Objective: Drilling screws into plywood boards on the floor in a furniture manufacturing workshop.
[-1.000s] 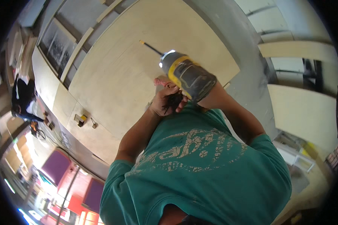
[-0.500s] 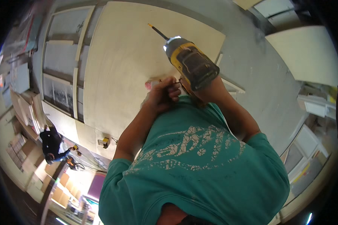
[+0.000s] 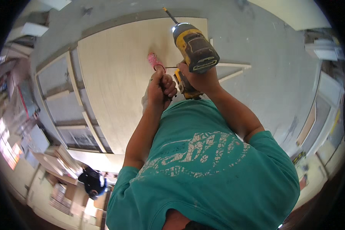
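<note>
My right hand (image 3: 203, 81) is wrapped round the handle of a yellow and black cordless drill (image 3: 197, 48). The drill's long bit points away from me, its work light is lit, and its base shows beside my wrist. To its left, close in front of my shirt, my left hand (image 3: 161, 90) is curled into a fist. Small dark bits show at the edge of the fingers, too little to name. A thin dark rod lies between the two hands; what it belongs to I cannot tell. Below the hands, a pale wooden panel (image 3: 115, 69) lies on the floor.
A pink clog (image 3: 153, 60) is on my foot over the panel. Left of it lies a wooden frame (image 3: 73, 76) with crossbars. Pale strips (image 3: 230, 69) lie on the grey floor (image 3: 272, 84) to the right. Another person (image 3: 92, 182) in dark clothes is at the lower left.
The view has turned, so the panel and frame sit differently and the pink clog shows more fully. Both hands stay close together, the drill still in my right hand.
</note>
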`<action>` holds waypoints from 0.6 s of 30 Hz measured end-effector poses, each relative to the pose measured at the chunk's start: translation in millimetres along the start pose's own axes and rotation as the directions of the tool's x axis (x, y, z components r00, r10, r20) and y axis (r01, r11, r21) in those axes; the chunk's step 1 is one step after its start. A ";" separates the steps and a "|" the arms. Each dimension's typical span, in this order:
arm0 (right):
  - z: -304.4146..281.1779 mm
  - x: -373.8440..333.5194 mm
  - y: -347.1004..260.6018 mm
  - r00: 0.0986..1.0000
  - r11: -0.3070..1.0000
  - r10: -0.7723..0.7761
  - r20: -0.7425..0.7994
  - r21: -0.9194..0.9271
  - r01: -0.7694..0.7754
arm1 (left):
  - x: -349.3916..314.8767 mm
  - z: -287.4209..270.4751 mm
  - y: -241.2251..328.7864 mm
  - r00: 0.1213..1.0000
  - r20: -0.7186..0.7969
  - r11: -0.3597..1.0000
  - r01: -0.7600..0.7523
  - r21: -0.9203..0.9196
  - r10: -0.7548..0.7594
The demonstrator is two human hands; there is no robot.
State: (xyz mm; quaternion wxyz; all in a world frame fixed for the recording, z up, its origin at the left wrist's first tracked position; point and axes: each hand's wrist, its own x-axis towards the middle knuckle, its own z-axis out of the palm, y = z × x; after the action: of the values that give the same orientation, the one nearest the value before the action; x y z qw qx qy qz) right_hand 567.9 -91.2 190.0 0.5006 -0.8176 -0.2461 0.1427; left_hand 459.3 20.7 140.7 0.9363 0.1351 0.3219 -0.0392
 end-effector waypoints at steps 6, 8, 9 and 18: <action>32.1 15.6 23.3 0.956 0.954 0.225 -0.190 -0.156 -0.256 | 34.0 21.8 36.6 0.988 -0.042 0.956 0.153 0.249 -0.147; 37.5 19.2 23.3 0.948 0.924 0.236 -0.214 -0.251 -0.287 | 47.0 24.8 46.8 0.974 -0.095 0.929 0.224 0.293 -0.204; 37.8 23.2 24.2 0.949 0.926 0.240 -0.203 -0.245 -0.287 | 55.5 27.7 50.7 0.956 -0.144 0.897 0.291 0.334 -0.257; 14.7 41.7 39.9 0.911 0.913 0.409 -0.049 0.006 -0.409 | 142.0 1.0 101.9 0.937 -0.107 0.907 0.350 0.233 -0.334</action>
State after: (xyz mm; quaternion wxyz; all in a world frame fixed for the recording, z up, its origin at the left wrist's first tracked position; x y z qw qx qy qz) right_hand 606.2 -72.5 148.3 0.4640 -0.8553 -0.0576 0.2234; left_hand 588.3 120.2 77.6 0.8797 0.1938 0.3631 -0.2381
